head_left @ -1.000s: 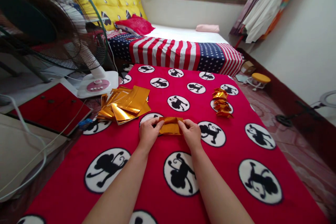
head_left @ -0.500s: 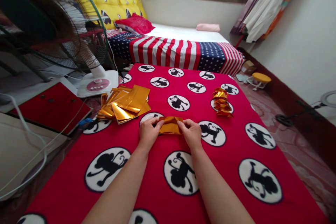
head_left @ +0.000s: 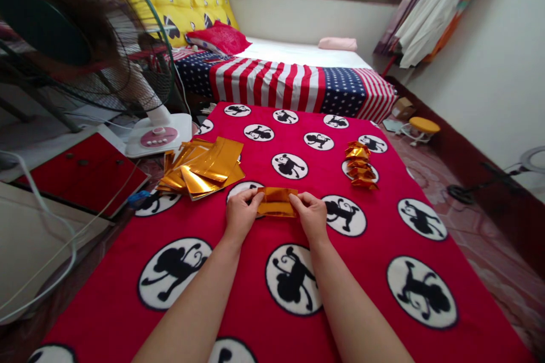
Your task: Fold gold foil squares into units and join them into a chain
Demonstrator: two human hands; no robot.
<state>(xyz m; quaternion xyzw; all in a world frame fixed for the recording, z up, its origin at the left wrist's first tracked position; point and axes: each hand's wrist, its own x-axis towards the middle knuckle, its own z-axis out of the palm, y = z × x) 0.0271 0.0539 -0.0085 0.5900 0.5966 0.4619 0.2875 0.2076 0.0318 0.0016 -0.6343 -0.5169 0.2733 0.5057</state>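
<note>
Between my hands is a folded sheet of gold foil paper [head_left: 277,202], wider than it is tall, with creases running across it. My left hand [head_left: 242,212] pinches its left end between thumb and fingers. At the right end, my right hand [head_left: 310,212] grips it the same way. To the left lies a loose, overlapping pile of flat gold foil sheets [head_left: 204,167]. Several folded gold foil pieces [head_left: 361,165] sit in a row on the right.
A red cloth with monkey circles [head_left: 238,317] covers the table. A standing fan [head_left: 155,133] is close by on the left, beside a red-topped box [head_left: 85,173]. Beyond the table is a bed [head_left: 276,82]; a yellow stool [head_left: 424,125] stands on the floor at right.
The foil paper between my hands looks flatter and more evenly stretched, with its upper edge straighter. Both hands keep their pinch and have barely moved.
</note>
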